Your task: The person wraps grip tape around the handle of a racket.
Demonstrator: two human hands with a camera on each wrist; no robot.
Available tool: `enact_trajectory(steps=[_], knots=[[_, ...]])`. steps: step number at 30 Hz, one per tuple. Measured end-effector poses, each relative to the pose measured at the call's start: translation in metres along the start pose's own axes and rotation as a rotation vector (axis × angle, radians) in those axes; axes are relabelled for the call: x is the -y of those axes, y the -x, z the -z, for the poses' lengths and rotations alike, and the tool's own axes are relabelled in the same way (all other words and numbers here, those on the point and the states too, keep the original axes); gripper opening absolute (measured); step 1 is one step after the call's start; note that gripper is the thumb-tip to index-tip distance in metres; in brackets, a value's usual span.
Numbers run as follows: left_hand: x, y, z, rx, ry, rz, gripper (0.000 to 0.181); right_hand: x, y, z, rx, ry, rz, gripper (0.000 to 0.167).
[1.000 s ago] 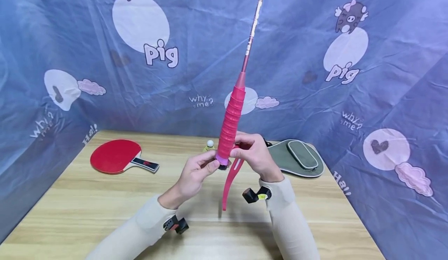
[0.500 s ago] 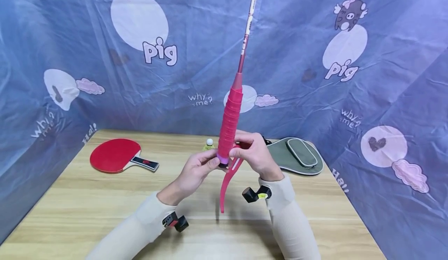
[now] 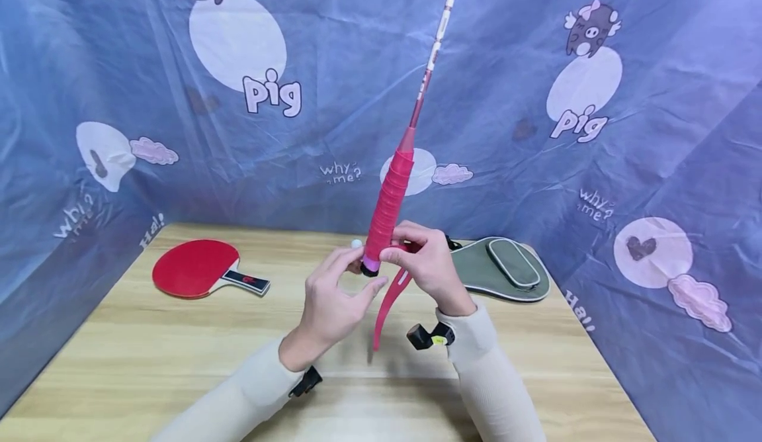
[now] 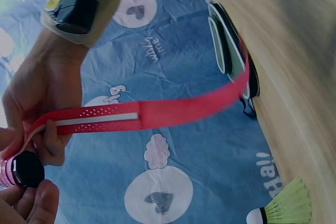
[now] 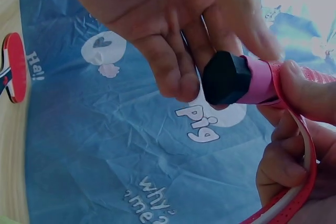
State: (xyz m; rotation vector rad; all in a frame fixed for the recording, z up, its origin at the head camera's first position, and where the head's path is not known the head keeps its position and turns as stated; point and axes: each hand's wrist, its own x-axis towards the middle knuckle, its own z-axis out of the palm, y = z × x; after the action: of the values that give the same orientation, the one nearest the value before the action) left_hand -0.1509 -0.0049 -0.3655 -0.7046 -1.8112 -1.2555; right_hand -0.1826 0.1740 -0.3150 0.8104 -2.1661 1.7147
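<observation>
Blue pig-print cloth (image 3: 333, 131) behind, your badminton racket (image 3: 389, 207) leans toward one o'clock, right hand (image 3: 430, 263) at its five pinching red overgrip (image 4: 176, 115), left hand (image 3: 333, 304) at seven loosely spread, probably mid-wrap: grip butt cap (image 5: 226, 78), turn next.

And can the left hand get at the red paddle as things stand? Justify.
Probably yes: the left hand looks relaxed beside the racket handle, and nothing visible stands between it and the red paddle.
</observation>
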Motion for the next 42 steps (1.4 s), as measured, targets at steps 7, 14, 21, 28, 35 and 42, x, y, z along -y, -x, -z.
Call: enact_trajectory(steps=[7,14,21,28,35,42], knots=[[-0.003,-0.003,0.004,-0.057,-0.007,0.041,0.039,0.004,0.001,-0.004,0.045,-0.021,-0.002,0.022],[-0.005,-0.006,0.008,-0.006,0.132,0.165,0.033,0.005,-0.001,-0.004,0.044,-0.025,-0.038,0.026],[-0.002,-0.009,0.01,0.04,0.285,0.293,0.03,0.008,-0.003,-0.004,0.044,-0.041,-0.037,0.029],[0.001,-0.012,0.015,0.143,0.466,0.353,0.028,0.008,-0.004,-0.002,0.097,-0.079,-0.019,0.031],[0.001,-0.011,0.018,0.224,0.614,0.38,0.027,0.006,-0.001,0.0,0.125,-0.103,0.0,0.033],[0.002,-0.008,0.02,0.265,0.709,0.367,0.03,0.005,0.002,0.0,0.136,-0.119,0.025,0.033]])
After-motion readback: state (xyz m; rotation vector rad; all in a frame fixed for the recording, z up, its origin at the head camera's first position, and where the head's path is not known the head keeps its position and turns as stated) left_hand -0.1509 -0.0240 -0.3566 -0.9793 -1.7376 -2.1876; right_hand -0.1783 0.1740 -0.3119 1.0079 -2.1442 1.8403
